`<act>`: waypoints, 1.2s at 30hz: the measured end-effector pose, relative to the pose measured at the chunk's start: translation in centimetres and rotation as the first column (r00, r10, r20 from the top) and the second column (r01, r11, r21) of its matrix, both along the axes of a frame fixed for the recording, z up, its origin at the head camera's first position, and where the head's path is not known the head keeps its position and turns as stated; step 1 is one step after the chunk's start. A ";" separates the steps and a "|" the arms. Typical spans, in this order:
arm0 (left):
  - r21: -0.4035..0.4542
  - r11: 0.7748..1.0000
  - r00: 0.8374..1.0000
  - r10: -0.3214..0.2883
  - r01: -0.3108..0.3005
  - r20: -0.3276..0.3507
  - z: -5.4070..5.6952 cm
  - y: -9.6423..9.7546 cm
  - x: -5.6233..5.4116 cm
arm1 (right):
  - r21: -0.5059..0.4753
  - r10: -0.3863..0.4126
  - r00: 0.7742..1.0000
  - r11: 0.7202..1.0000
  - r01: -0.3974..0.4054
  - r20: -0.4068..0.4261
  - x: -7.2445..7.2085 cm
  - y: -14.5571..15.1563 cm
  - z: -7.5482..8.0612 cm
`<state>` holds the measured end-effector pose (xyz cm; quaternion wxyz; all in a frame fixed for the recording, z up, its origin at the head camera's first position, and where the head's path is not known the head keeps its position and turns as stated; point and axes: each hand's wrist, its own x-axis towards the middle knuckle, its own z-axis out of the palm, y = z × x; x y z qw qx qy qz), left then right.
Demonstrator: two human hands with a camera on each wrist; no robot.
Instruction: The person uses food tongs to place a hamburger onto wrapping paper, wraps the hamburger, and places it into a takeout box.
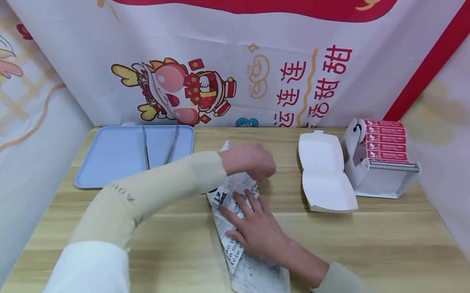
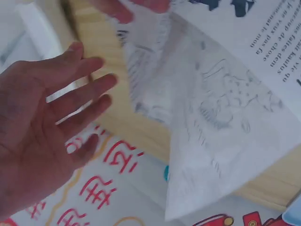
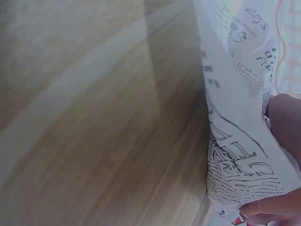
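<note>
A folded sheet of newsprint paper (image 1: 260, 279) lies lengthwise on the wooden table, one flap turned over. Spread across its folded part is my right hand (image 1: 260, 230), fingers extended, pressing on the paper. My left hand (image 1: 251, 160) hovers by the paper's far end. In the left wrist view, the left hand (image 2: 51, 108) has its fingers loosely extended and apart from the paper (image 2: 225, 122), holding nothing. The right wrist view shows the paper (image 3: 244, 155) raised along one side, with fingers of the right hand (image 3: 282, 141) against it.
A light blue tray (image 1: 106, 155) with metal tongs (image 1: 146, 148) on it sits at the back left. At the back right are an opened white takeaway box (image 1: 328, 190) and a dispenser (image 1: 371, 180) with a roll of red labels (image 1: 387, 141). Printed cloth hangs behind the table.
</note>
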<state>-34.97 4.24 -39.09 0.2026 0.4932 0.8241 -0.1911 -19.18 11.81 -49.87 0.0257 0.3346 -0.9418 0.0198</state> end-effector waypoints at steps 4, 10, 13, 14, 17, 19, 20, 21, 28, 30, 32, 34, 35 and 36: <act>-0.130 0.989 0.995 0.079 -0.070 0.062 -1.3 0.8 -0.1 | 0.004 0.001 1.000 1.000 -0.001 0.024 -0.1 0.2 0.1; -0.038 0.995 0.991 0.099 -0.095 0.092 -3.2 0.4 -0.7 | 0.006 0.010 0.999 1.000 -0.010 0.049 0.0 0.0 0.2; 0.001 1.000 0.999 0.026 -0.026 0.024 -3.8 0.3 -0.4 | 0.004 0.003 0.999 1.000 -0.003 0.044 -0.1 0.0 0.3; 0.010 1.000 1.000 -0.002 0.002 -0.012 -4.0 0.3 -0.2 | 0.003 0.001 0.999 1.000 -0.001 0.045 -0.1 0.0 0.4; 0.074 0.995 0.990 -0.056 0.066 -0.129 -3.7 -0.1 0.6 | -0.007 -0.002 0.998 1.000 0.002 0.056 -0.1 0.0 0.5; 0.225 0.974 0.988 0.003 0.033 -0.156 -2.5 -1.0 1.4 | -0.018 -0.010 0.997 1.000 0.011 0.070 0.0 0.0 0.5; 0.329 0.944 0.987 0.062 -0.009 -0.149 -1.8 -1.7 1.9 | -0.021 -0.015 0.997 1.000 0.017 0.078 0.0 0.0 0.5; 0.448 0.892 0.983 0.135 -0.066 -0.124 -1.0 -2.7 2.4 | -0.028 -0.020 0.996 0.999 0.022 0.086 0.1 0.0 0.5; 0.809 0.045 0.700 0.532 -0.586 0.477 -1.3 -12.0 7.0 | -0.039 -0.066 0.984 0.997 0.073 0.165 0.3 -0.2 1.0; 0.677 -0.070 0.544 0.538 -0.732 0.644 -3.4 -13.6 7.6 | -0.046 -0.077 0.980 0.995 0.087 0.186 0.2 -0.2 1.1; 0.554 -0.075 0.449 0.499 -0.829 0.741 -5.5 -14.3 8.0 | -0.062 -0.083 0.975 0.993 0.097 0.207 0.2 -0.3 1.2; 0.497 -0.020 0.443 0.422 -0.868 0.791 -7.3 -14.3 8.3 | -0.079 -0.084 0.969 0.991 0.105 0.232 0.3 -0.5 1.3; 0.496 0.003 0.462 0.370 -0.868 0.806 -8.1 -14.2 8.5 | -0.091 -0.080 0.968 0.990 0.104 0.239 0.4 -0.6 1.4; 0.505 0.015 0.483 0.315 -0.863 0.817 -8.7 -14.1 8.7 | -0.104 -0.075 0.965 0.989 0.104 0.251 0.4 -0.8 1.5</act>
